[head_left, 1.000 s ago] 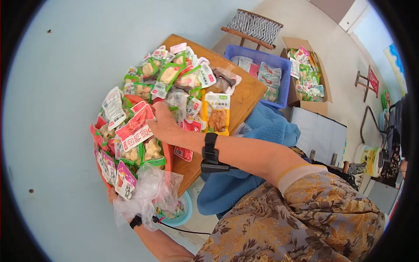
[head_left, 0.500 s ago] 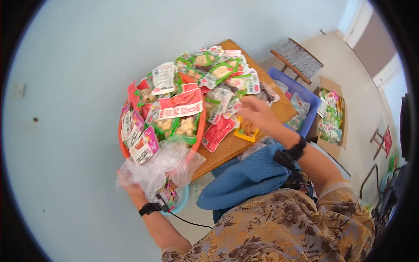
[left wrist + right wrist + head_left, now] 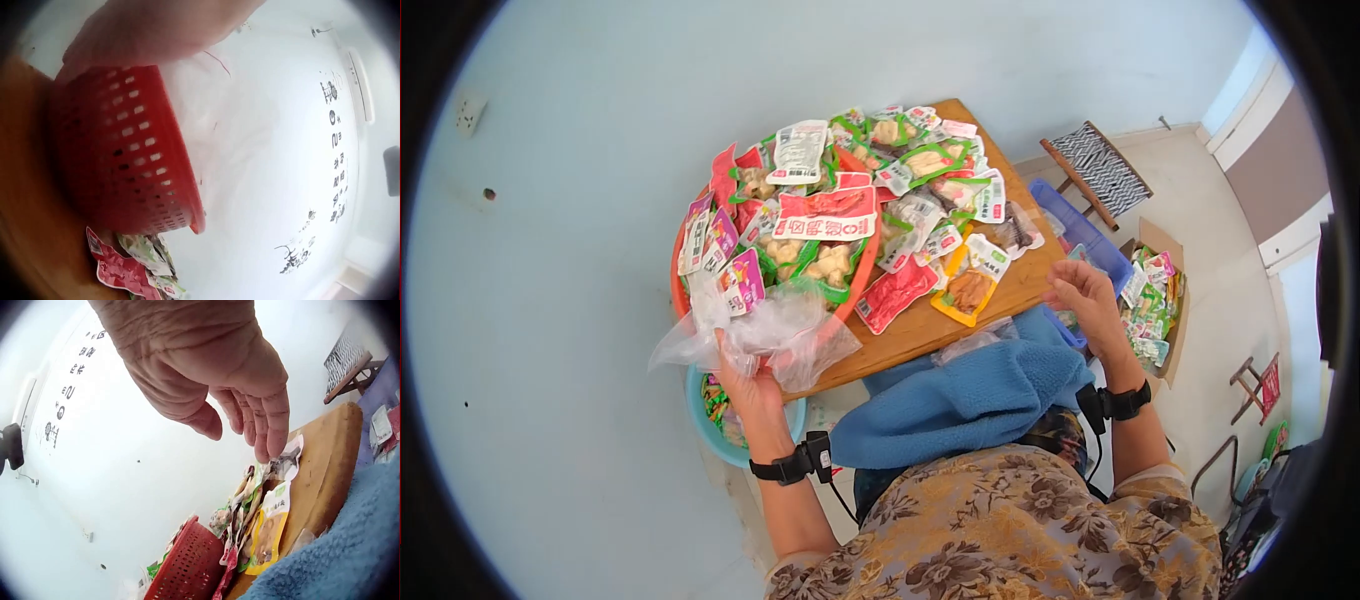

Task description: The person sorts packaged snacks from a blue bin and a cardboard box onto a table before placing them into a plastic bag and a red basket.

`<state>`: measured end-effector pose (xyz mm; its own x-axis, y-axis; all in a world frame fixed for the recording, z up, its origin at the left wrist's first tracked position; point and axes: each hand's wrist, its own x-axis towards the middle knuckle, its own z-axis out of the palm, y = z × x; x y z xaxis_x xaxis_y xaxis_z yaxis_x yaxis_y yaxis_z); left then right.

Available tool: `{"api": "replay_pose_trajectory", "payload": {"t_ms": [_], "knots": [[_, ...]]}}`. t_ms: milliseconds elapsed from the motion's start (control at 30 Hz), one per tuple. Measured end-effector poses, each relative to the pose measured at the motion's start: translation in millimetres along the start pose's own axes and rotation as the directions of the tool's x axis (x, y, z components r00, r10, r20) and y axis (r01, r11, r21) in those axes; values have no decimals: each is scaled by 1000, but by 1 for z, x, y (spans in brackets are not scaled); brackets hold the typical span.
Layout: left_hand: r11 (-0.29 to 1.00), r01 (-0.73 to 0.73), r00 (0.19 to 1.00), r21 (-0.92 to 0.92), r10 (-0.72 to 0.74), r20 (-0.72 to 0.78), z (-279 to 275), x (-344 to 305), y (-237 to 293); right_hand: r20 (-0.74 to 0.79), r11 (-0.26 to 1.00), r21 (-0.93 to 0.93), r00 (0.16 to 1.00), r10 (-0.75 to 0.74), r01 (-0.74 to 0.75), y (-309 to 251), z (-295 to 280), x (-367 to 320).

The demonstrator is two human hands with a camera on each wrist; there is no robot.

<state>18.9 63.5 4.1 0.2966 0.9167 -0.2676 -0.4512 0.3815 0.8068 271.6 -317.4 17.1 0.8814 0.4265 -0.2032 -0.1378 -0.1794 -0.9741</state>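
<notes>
My right hand [image 3: 1090, 305] has drawn back to the table's [image 3: 1022, 290] edge, empty, thumb apart from loosely bent fingers, leaving packets [image 3: 827, 215] heaped in and beside the basket [image 3: 119, 194]; my left [image 3: 755, 400] meets the bag [image 3: 800, 335], fingers too hidden to tell.

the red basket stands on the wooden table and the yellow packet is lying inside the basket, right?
Not quite: the yellow packet lies outside the red basket, on the table, as the head view shows. The basket does stand on the table.
</notes>
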Motion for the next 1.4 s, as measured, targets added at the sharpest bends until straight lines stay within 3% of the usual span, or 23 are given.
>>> {"api": "replay_pose_trajectory", "payload": {"t_ms": [33, 100, 133, 200, 300, 333, 367, 400, 433, 467, 500, 600, 733, 800, 933, 967, 1000, 1200, 1233, 1267, 1300, 1333, 1400], "knots": [[1000, 7, 1000, -3, -7, 11, 0, 6, -10, -13, 1000, -2, 1000, -4, 4, 3, -4, -3], [984, -176, 984, 14, 176, -7, -2, 17, -27, -47, 999, 48, 999, -19, 21, 10, -11, -8], [985, -172, 985, 12, 172, 0, 4, 18, -29, -55, 999, 48, 998, -21, 24, 15, -13, -9], [904, -401, 901, 148, 418, -118, 16, 17, -35, -54, 997, 72, 999, 4, 0, 27, -17, -12], [899, -429, 901, 89, 433, -32, 40, -13, -24, -54, 997, 52, 997, 55, -52, 29, -11, -16], [901, -425, 903, 86, 429, -28, 23, 3, -27, -61, 997, 51, 997, 54, -51, 30, -10, -16], [686, -466, 849, 559, 525, 62, -8, 31, -27, -55, 997, 47, 997, 57, -54, 31, -9, -16], [273, -404, 804, 873, 562, 196, -25, 47, -28, -48, 997, 44, 997, 61, -58, 33, -8, -15], [271, -408, 804, 872, 560, 202, -18, 48, -25, -52, 997, 48, 997, 62, -59, 34, -8, -14], [679, -486, 860, 550, 485, 162, -8, 50, -20, -65, 997, 46, 996, 65, -62, 37, -8, -12], [909, -407, 905, 85, 389, 173, 0, 52, -18, -79, 997, 46, 995, 68, -65, 40, -8, -11], [865, -440, 898, 240, 425, 115, -12, 72, -18, -51, 995, 45, 994, 93, -91, 58, -10, -7], [789, -390, 921, 475, 322, 221, -14, 68, -12, -44, 993, 75, 995, 90, -87, 76, -4, -14], [701, -384, 922, 601, 258, 288, -17, 72, -3, 49, 992, 16, 991, 121, -122, 79, 4, -17], [450, -416, 908, 790, 168, 383, -25, 77, 14, 17, 992, -21, 992, 122, -122, 99, 16, -18], [374, -427, 904, 823, 149, 401, -16, 80, 14, -10, 991, -133, 1000, 19, -20, 104, 18, -19], [295, -439, 898, 849, 130, 420, -26, 74, 19, -27, 966, -246, 996, -85, 76, 107, 21, -19], [-215, -495, 862, 842, 3, 508, -23, 86, 42, -71, 957, -275, 991, -115, 91, 108, 23, -29], [-217, -503, 858, 837, -7, 514, -27, 82, 43, -75, 958, -268, 989, -124, 100, 110, 23, -29], [400, -422, 903, 813, 106, 417, -28, 78, 41, -89, 959, -268, 989, -118, 91, 111, 22, -29], [866, -234, 956, 442, 121, 269, -28, 74, 39, -89, 958, -264, 986, -140, 113, 113, 21, -29], [865, -224, 954, 449, 101, 281, -24, 67, 39, -91, 957, -260, 983, -159, 131, 115, 20, -31], [897, -255, 957, 361, 287, -38, -12, 50, 44, -84, 955, -279, 988, -132, 103, 112, 18, -31]]}}
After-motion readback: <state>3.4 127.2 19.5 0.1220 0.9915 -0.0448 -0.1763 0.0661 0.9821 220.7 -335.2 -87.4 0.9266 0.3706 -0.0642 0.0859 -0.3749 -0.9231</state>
